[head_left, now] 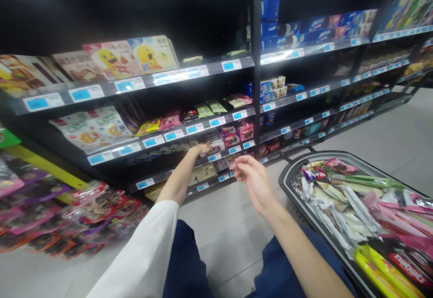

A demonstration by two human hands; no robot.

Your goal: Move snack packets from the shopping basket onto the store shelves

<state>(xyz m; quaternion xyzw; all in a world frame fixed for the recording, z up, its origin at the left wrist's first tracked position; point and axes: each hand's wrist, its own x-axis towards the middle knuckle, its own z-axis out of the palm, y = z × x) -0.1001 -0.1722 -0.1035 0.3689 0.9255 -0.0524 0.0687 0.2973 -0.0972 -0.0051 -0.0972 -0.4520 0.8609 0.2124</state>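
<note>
My left hand (202, 149) reaches into a lower shelf, its fingers stretched out against a row of white-and-dark packets (215, 142). Some of its fingertips are hard to make out there. Just right of those packets stand pink boxes (231, 136) with dark round biscuits pictured on them. My right hand (251, 174) hangs in the air in front of the shelf, lower and to the right. Its fingers are loosely bent, with nothing visible between them and the thumb.
A grey-rimmed basket (287, 171) full of wrapped snacks stands at my right. Hanging snack packs (98, 207) crowd the left side. Upper shelves carry cartons (152, 54), pouches (98, 128) and blue biscuit boxes (269, 29). Grey floor tiles (233, 230) show between my knees.
</note>
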